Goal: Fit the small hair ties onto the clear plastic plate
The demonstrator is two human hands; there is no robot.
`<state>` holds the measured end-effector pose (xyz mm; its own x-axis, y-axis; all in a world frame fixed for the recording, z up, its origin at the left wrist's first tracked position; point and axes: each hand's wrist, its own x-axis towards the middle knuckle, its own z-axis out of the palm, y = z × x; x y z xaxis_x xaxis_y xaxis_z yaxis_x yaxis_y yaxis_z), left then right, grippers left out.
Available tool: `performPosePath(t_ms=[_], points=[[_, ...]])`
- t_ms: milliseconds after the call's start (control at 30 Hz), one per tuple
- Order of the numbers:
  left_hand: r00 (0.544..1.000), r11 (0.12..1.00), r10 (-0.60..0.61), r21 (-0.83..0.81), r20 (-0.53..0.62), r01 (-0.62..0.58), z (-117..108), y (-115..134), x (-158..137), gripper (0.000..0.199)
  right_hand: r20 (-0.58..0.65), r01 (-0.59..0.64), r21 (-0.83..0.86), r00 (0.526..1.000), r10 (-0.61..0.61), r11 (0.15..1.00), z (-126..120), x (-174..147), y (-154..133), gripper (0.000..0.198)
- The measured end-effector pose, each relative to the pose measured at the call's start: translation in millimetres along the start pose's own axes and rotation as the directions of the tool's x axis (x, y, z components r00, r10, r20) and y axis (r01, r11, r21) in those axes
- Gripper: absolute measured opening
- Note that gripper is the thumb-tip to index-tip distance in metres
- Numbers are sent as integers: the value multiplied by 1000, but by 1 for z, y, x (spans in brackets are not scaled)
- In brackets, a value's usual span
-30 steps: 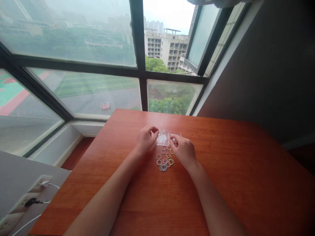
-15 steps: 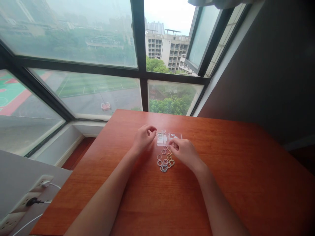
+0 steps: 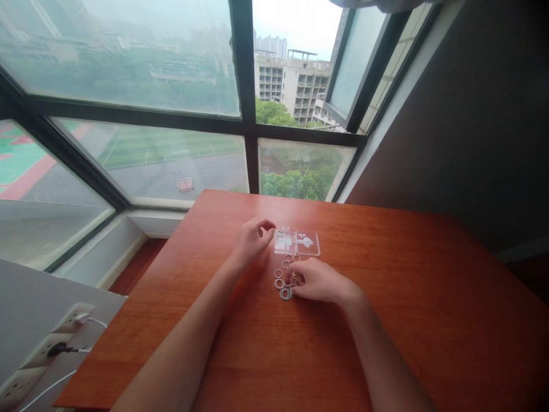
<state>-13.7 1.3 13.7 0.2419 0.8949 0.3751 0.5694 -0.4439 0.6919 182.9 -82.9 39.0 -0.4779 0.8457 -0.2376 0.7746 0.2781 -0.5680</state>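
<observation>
A clear plastic box [image 3: 309, 250] lies on the table with its lid folded back flat. A few small rings [image 3: 279, 233] are in its left part. My left hand [image 3: 254, 239] is curled at the left end of the box, thumb and index fingertips meeting at its edge. Closer to me, several thin pastel and grey rings that look like small hair ties [image 3: 278, 284] are spread on the wood, some overlapping. Over their right side hovers my right hand [image 3: 319, 279], thumb and index finger apart and pointing down at the rings. It hides some of them.
The reddish-brown wooden table [image 3: 412, 309] stretches toward the right. Behind it stand dark-framed windows [image 3: 252, 166], with a grey wall [image 3: 463, 131] at the right. Power sockets with plugs [image 3: 58, 349] and white cables are low at the left, beyond the table's edge.
My right hand has moved from the lid toward me, down to the rings, and its fingers have parted. The lid is now uncovered. My left hand stays at the box.
</observation>
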Motion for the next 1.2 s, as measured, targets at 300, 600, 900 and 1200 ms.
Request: performPosePath(t_ms=[300, 600, 900, 1200], points=[[1000, 1000, 0, -15, 14, 0, 2, 1, 0, 13, -180, 9, -75, 983, -23, 997, 9, 6, -4, 18], [1000, 999, 13, -39, 28, -12, 2, 2, -1, 12, -245, -78, -14, 967, 73, 997, -5, 1, 9, 16], [999, 999, -12, -49, 36, 14, 2, 4, -2, 13, -68, -131, -59, 990, 127, 990, -7, -7, 23, 12], [999, 999, -4, -54, 43, 6, 2, 2, -2, 13, -84, -90, -128, 993, 79, 988, 2, 0, 17, 11]])
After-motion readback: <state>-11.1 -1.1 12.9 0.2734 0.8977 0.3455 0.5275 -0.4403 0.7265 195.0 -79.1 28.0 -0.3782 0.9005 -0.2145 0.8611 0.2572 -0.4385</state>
